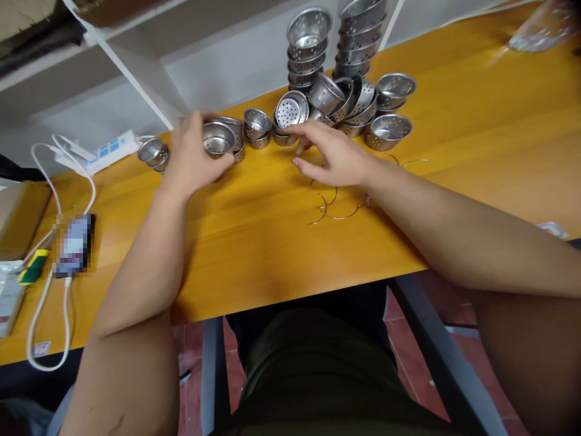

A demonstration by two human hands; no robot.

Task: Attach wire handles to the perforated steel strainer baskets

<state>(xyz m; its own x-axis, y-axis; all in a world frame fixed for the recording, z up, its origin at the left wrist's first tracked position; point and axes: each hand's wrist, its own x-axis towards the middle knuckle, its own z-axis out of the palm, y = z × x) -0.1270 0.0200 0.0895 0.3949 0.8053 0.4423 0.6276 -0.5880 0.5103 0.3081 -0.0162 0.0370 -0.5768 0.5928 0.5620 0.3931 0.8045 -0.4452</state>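
Observation:
My left hand (193, 154) is wrapped around a small perforated steel strainer cup (218, 138) on the yellow table (476, 139). My right hand (329, 154) lies with fingers stretched out, fingertips touching a low strainer cup (285, 138) under a tilted one (291, 110). Several more steel cups lie in a loose heap (351, 103) just beyond my right hand, with two tall stacks (308, 51) behind against the wall. Thin wire handles (338, 206) lie on the table beneath my right wrist.
Two nested cups (154, 151) sit left of my left hand. A white power strip (97, 151) with cable, a phone (73, 245) and a brown box (20, 215) are at far left. A clear plastic bag (540, 30) lies at top right. White shelf frame stands behind.

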